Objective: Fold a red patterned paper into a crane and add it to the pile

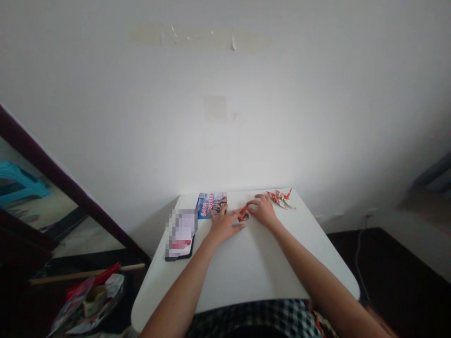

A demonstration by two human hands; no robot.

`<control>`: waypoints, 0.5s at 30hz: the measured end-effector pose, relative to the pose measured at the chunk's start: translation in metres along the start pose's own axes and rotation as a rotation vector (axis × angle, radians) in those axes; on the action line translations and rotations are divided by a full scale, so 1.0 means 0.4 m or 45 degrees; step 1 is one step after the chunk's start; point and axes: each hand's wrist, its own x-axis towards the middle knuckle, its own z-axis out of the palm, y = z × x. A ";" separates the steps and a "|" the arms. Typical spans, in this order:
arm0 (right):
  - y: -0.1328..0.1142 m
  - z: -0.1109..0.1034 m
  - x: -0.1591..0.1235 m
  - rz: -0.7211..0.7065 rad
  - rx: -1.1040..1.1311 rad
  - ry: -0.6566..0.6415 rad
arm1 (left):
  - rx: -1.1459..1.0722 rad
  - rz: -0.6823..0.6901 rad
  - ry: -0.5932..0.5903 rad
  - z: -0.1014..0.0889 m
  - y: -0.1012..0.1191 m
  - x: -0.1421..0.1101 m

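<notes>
Your left hand (223, 225), fingers spread, lies beside the small red piece (243, 215) on the table (246, 267); your right hand (262, 209) touches it, whether gripping I cannot tell. Below, left, a plastic bag (77, 323) holds a tan, roll-like thing (94, 301).

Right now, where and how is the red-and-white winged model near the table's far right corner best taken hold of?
Probably by its middle, in a light pinch from above and the near side. The winged model spreads into thin, pointed parts that look easy to bend, and white tabletop shows on its near side. The right hand is closer, just to its left.
</notes>
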 end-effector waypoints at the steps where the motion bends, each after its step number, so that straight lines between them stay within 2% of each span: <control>1: 0.004 -0.001 -0.002 -0.020 -0.010 -0.011 | -0.007 0.001 -0.001 0.000 0.000 0.000; 9: 0.036 0.006 -0.026 -0.201 -0.003 -0.027 | -0.056 0.007 -0.017 -0.004 -0.002 -0.001; 15: 0.054 0.016 -0.036 -0.255 0.063 0.026 | -0.058 0.015 -0.015 -0.008 -0.001 -0.003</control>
